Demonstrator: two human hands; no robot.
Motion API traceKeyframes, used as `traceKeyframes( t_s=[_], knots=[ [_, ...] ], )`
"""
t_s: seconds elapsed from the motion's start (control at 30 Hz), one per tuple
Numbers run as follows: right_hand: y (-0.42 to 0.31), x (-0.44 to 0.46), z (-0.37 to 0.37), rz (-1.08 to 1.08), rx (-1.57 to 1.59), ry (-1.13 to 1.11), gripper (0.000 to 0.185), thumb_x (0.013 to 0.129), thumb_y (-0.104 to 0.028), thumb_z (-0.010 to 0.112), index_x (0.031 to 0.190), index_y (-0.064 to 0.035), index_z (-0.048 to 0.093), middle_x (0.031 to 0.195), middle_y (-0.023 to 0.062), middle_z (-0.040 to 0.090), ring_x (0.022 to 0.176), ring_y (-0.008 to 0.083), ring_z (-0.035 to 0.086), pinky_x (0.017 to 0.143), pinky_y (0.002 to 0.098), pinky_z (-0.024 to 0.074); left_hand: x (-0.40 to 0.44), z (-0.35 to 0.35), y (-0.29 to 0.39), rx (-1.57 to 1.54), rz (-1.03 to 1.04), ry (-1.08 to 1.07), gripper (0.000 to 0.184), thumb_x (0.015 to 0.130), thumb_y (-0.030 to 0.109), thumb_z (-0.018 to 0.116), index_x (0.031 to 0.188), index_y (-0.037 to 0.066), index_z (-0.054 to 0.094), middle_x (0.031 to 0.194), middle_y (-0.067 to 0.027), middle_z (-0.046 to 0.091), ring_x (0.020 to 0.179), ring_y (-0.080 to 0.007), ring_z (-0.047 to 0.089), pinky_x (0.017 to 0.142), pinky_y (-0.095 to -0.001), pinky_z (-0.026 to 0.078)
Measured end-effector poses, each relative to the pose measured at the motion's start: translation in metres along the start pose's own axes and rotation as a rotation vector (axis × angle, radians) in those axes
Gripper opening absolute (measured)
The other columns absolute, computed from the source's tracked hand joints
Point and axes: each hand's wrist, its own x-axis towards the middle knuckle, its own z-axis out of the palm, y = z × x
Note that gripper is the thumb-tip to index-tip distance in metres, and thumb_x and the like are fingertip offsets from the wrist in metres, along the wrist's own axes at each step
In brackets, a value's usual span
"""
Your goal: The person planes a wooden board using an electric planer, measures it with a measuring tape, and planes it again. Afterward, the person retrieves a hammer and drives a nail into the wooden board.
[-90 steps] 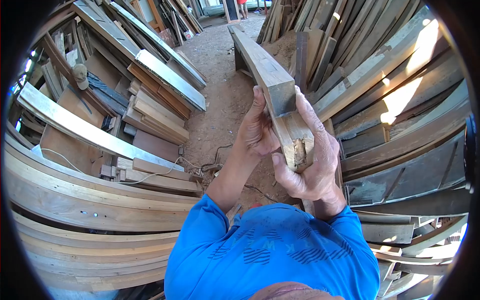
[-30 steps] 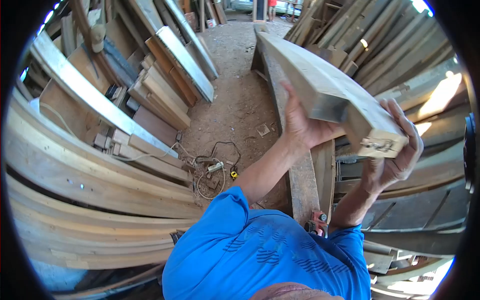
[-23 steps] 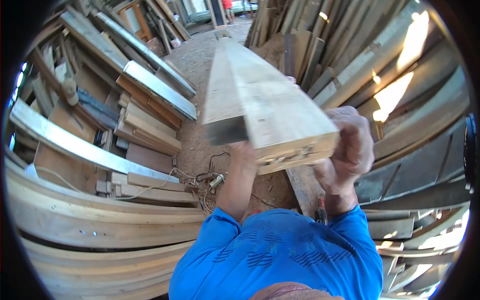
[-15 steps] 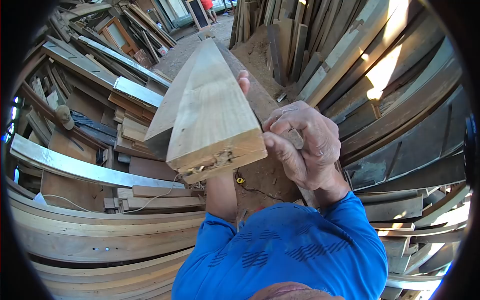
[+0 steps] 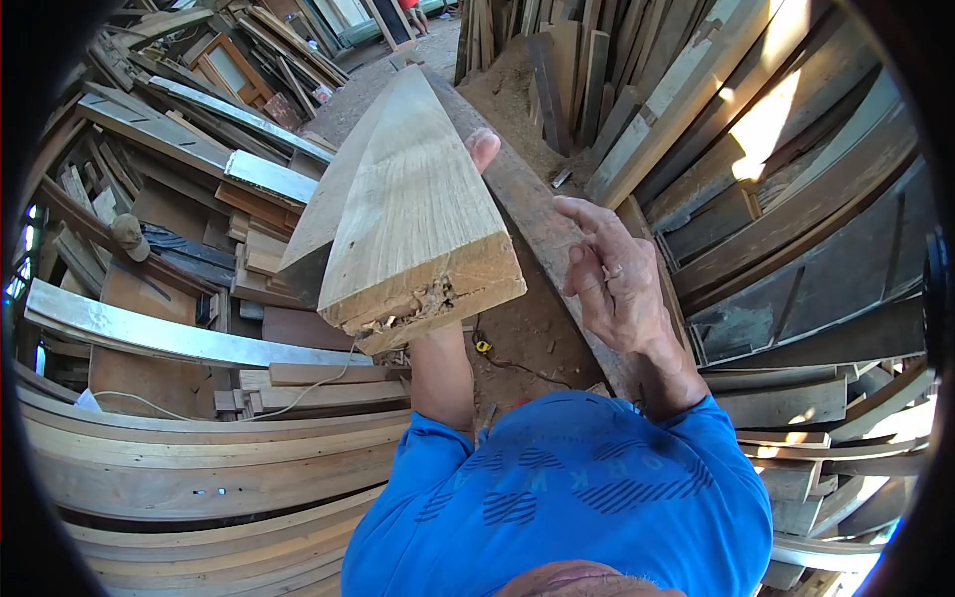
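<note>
A thick, pale wooden plank (image 5: pixel 408 219) points away from me, its sawn near end raised toward my head. That end has a rough, crumbling hollow along its lower part. My left hand (image 5: pixel 483 149) grips the plank from beneath; one fingertip shows past its right edge, and the rest is hidden under the wood. Just right of the plank's end, apart from it, my right hand (image 5: pixel 619 284) is raised with the index finger stretched out and other fingers loosely bent. I see nothing held in it. Below the plank runs a long, dusty brown beam (image 5: pixel 537 214).
Stacked boards (image 5: pixel 219 468) fill the left side. Upright planks (image 5: pixel 686 109) lean at the right, beside dark panels (image 5: pixel 796 328). A yellow-and-black item (image 5: pixel 483 346) lies on the dusty ground below the plank. Far back, a person's legs (image 5: pixel 416 15) are visible.
My right hand has drawn away from the plank's end and its fingers have loosened. A greyish piece seemingly between its fingers earlier no longer shows. The plank has shifted slightly left.
</note>
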Motion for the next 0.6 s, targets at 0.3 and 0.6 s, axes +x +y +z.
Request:
traceKeyframes(
  t_s=[0.3,0.6],
  knots=[
    [0.044,-0.034,0.010,0.153,-0.088,-0.105,0.056,0.092,0.000,0.054,0.147,-0.0042,0.042,0.087,0.0159,0.069,0.073,0.0254,0.067,0.074,0.0361,0.0557,0.004,-0.017,-0.017,0.419,0.204,0.034,0.080,0.097,0.065,0.049,0.153,0.010,0.036,0.155,-0.0170,0.041,0.141,-0.0374,0.044,0.118,-0.0565,0.037],
    [0.144,-0.104,-0.002,0.550,-0.372,0.022,0.028,0.093,-0.004,0.058,0.121,0.0028,0.060,0.081,0.0141,0.066,0.071,0.0185,0.062,0.067,0.0325,0.0500,0.041,-0.038,-0.040,0.456,0.374,-0.008,0.087,0.076,0.063,0.078,0.138,0.007,0.052,0.130,-0.0120,0.064,0.121,-0.0312,0.063,0.102,-0.0518,0.055]
  ],
)
